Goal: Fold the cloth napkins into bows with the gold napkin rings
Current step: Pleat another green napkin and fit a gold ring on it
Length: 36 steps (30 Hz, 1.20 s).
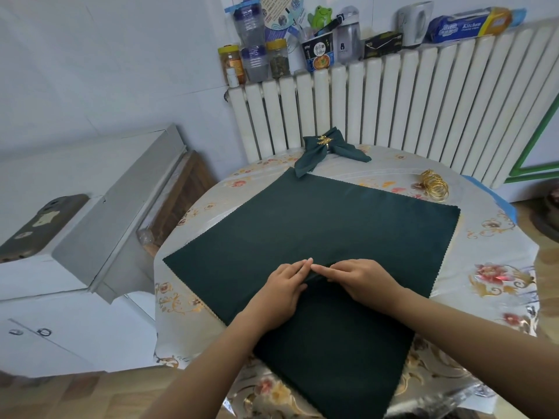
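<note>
A dark green cloth napkin lies spread flat on the round table. My left hand and my right hand meet at its middle, fingertips nearly touching, each pinching a small raised fold of the cloth. At the table's far edge sits a finished green napkin bow cinched by a gold ring with a leaf ornament. A pile of several gold napkin rings lies at the far right of the table.
A white radiator stands behind the table, its top crowded with jars, bottles, a kettle and boxes. A white cabinet with a phone on it stands to the left. The table has a floral plastic cover.
</note>
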{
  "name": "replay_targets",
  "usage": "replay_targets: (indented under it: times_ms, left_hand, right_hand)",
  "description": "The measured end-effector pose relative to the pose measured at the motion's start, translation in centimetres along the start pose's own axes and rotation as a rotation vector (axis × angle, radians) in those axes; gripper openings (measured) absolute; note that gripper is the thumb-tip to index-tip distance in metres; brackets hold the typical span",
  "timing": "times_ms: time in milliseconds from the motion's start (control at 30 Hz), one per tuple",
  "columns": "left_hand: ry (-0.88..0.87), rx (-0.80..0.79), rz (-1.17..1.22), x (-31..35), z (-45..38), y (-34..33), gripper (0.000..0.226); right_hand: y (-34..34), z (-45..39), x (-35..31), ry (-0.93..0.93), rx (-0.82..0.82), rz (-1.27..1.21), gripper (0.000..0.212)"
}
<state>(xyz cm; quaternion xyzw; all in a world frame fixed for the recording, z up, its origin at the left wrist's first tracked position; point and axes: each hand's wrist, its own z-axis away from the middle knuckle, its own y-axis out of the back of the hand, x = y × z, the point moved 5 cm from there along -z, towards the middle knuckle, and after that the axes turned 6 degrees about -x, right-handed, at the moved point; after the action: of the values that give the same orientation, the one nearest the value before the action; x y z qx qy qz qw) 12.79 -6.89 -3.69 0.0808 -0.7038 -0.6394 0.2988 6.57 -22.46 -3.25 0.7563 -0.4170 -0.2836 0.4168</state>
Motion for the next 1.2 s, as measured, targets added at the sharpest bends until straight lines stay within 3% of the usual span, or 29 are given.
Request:
replay_targets:
  times_ms: [67,200,300,400,534,667,767,901,1001,1201]
  left_hand:
    - [-0.007,0.004,-0.069,-0.1,-0.3,-0.2,0.052]
    - [0.105,-0.14,-0.249,-0.3,-0.8,0.1,0.053]
    - [0.165,-0.2,-0.388,1.0,-1.6,0.4,0.056]
    - [0.18,-0.123,-0.28,1.7,-2.2,-0.3,0.057]
    - [0.07,0.118,-0.109,1.3,-1.3,-0.8,0.049]
    - [0.115,0.271,0.139,1.2,-0.9,-0.5,0.039]
    - [0.199,0.274,0.224,0.8,-1.4,-0.2,0.045]
    - [0.18,0.275,0.229,0.7,-1.5,-0.2,0.034]
    - [0.07,0.299,0.054,1.2,-1.1,-0.4,0.03]
    - [-0.035,0.181,-0.325,2.0,-1.0,-1.5,0.054]
  right_hand:
    - [-0.1,0.3,0.1,-0.007,0.042,0.018,0.053]
    - [-0.1,0.0,0.0,0.022,0.035,0.047,0.03]
    - [-0.4,-0.3,0.0,0.02,0.001,0.053,0.031]
    - [-0.3,-0.1,0.1,0.002,-0.016,0.033,0.031]
    - [-0.3,0.2,-0.1,-0.029,-0.089,-0.023,0.031]
    - [-0.2,0.2,-0.2,-0.042,-0.104,-0.012,0.034]
    - [-0.6,0.1,-0.1,-0.048,-0.084,-0.023,0.032]
    - [-0.6,0.2,-0.1,-0.059,-0.027,0.003,0.03]
    - [-0.6,0.3,-0.2,-0.081,-0.025,-0.002,0.031]
    - [-0.8,0.2,-0.4,-0.11,-0.033,-0.068,0.025]
